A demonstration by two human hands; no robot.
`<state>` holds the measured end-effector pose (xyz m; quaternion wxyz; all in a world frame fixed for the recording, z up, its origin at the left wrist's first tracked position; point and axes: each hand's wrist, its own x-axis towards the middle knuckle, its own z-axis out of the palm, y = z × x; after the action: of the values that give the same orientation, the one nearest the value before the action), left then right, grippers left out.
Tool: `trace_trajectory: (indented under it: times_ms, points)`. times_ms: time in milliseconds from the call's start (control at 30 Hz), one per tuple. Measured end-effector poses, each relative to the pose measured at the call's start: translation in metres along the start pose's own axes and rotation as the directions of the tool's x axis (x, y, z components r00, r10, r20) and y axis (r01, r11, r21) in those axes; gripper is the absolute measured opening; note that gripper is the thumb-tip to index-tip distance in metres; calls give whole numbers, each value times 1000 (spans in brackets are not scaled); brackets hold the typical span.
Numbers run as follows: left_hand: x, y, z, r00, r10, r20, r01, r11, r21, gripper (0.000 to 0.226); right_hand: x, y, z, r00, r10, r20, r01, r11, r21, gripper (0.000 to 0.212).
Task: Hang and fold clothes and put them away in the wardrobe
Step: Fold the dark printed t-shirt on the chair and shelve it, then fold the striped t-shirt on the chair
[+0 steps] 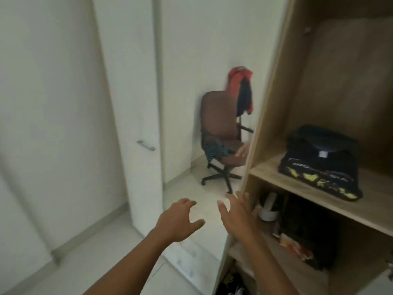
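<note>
Head view: left hand (180, 218) and right hand (236, 213) reach forward, fingers spread wide and holding nothing. Loose clothes (239, 81) drape the chair (219, 118) well apart (one folded shirt (321, 162) sits on the wardrobe (274, 92) shelf); tugging one garment may drag others to the floor (185, 188)

A brown office chair (220, 126) stands by white walls (202, 39) on pale floor (185, 188).

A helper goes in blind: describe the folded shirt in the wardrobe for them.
Find the open wooden wardrobe on the right, then its upper shelf. The folded black shirt lies there alone, with yellow print and a white label.
</note>
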<state>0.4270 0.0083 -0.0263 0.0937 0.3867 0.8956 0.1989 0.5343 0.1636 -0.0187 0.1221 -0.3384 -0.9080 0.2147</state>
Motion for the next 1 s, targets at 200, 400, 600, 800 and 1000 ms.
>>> trace_trajectory:
  times_ms: [200, 400, 600, 800, 1000]
  points:
    - [-143, -158, -26, 920, -391, -39, 389, 920, -43, 76, -87, -128, 107, 915, -249, 318, 231, 968, 94, 54]
    - [-273, -269, -57, 724, -682, -105, 665, 730, -155, 76, -151, -267, 203, 705, -507, 495, 517, 846, 130, 54]
    - [-383, -367, -83, 486, -866, -118, 828, 500, -253, 76, -217, -398, 295, 453, -654, 606, 673, 696, 248, 53]
    - [-474, -465, -112, 256, -966, -42, 913, 256, -317, 72, -266, -520, 385, 242, -683, 689, 729, 597, 336, 54]
    - [-537, -526, -118, 89, -996, 19, 902, 73, -425, 65, -308, -604, 461, 86, -666, 741, 733, 546, 406, 51]
